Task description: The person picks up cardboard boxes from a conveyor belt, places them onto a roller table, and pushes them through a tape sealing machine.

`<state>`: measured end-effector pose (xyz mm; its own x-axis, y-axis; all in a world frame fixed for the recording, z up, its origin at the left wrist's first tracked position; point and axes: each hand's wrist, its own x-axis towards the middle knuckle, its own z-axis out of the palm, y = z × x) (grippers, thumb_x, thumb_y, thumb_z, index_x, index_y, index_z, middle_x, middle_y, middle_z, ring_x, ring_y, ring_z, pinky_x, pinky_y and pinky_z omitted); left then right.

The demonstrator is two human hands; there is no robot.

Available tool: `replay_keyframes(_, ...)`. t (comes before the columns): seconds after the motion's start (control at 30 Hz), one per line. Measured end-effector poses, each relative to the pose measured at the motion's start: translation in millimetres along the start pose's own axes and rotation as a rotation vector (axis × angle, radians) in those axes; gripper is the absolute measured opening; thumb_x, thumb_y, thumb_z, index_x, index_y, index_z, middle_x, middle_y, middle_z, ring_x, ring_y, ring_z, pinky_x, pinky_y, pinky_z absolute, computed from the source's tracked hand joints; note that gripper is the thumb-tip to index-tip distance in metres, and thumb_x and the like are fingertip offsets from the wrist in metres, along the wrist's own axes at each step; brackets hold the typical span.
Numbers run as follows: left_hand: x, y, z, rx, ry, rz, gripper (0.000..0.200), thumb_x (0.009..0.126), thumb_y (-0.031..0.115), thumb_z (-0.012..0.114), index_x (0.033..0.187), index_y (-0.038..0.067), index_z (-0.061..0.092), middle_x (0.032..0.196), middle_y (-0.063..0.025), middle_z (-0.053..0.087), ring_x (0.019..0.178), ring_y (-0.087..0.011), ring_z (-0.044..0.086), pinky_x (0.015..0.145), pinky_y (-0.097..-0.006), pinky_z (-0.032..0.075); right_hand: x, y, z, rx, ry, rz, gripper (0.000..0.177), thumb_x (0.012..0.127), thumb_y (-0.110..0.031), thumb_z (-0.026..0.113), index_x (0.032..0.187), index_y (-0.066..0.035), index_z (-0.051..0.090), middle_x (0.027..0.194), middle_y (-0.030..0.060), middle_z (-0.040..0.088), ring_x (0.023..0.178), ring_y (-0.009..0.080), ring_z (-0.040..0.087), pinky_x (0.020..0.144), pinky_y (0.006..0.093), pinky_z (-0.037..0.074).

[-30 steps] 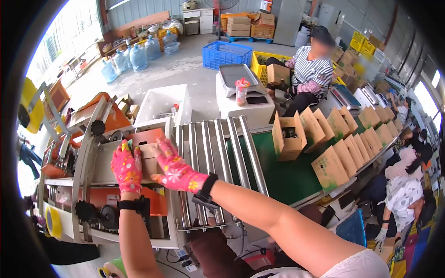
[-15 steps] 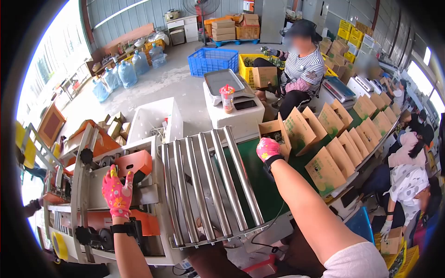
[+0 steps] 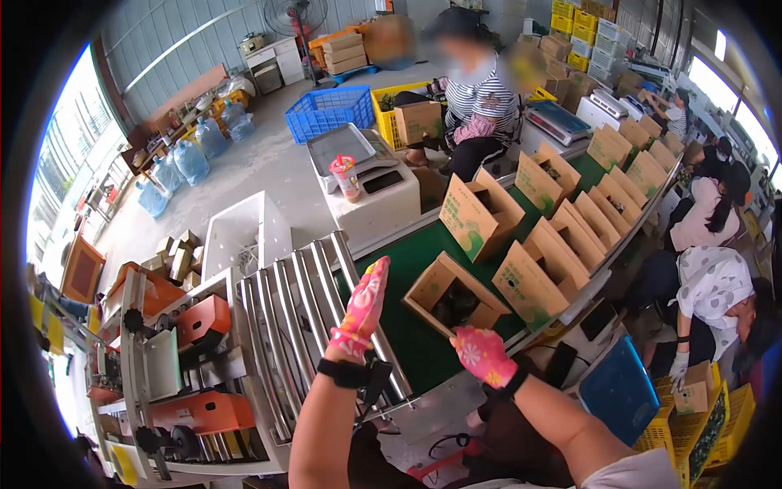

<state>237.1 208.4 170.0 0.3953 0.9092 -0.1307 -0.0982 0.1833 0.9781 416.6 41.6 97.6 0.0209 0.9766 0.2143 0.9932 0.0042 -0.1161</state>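
Note:
My left hand (image 3: 362,303), in a pink flowered glove, is raised over the right end of the metal rollers (image 3: 308,285), flat and holding nothing. An open cardboard box (image 3: 423,295) lies turned on the green belt (image 3: 399,338), with dark contents inside. My right hand (image 3: 482,355), in a matching glove, is at the box's near corner, its fingers bent against the edge. Whether they pinch the cardboard is hidden. Beyond it stand more open boxes (image 3: 468,218) in two rows along the belt.
An orange-and-metal machine (image 3: 204,322) stands left of the rollers. Behind the belt are a white stand (image 3: 371,208) with a scale and cup (image 3: 345,175), and a seated person (image 3: 481,106) holding a box. More people work at the right beside yellow crates (image 3: 664,436).
The view has turned right. My left hand has moved from the machine to the rollers' right end. My right hand has shifted to the near corner of a box, which is now turned.

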Motion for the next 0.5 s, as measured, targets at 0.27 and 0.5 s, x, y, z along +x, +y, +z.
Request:
replay_keyframes(0.27, 43.9, -121.2, 53.5, 0.252, 0.074, -0.377, 0.043, 0.090, 0.044, 0.060, 0.100, 0.002, 0.062, 0.092, -0.0004, 0.062, 0.090, -0.0098, 0.055, 0.083, -0.0234, 0.041, -94.7, 42.6, -19.9, 0.189, -0.004, 0.075, 0.028, 0.085, -0.028, 0.057, 0.110, -0.018, 0.063, 0.079, 0.0056, 0.058, 0.070, 0.0253, 0.062, 0.054, 0.0384, 0.047)
replay_keyframes(0.5, -27.0, -39.4, 15.9, -0.045, 0.180, -0.001, 0.037, 0.096, 0.033, 0.054, 0.110, 0.000, 0.061, 0.098, -0.0046, 0.065, 0.087, -0.0109, 0.059, 0.076, -0.0241, 0.046, -54.7, 12.6, -109.7, 0.254, 0.089, -0.082, 0.027, 0.082, -0.020, 0.056, 0.107, -0.015, 0.065, 0.084, 0.0042, 0.057, 0.073, 0.0196, 0.061, 0.058, 0.0332, 0.046)
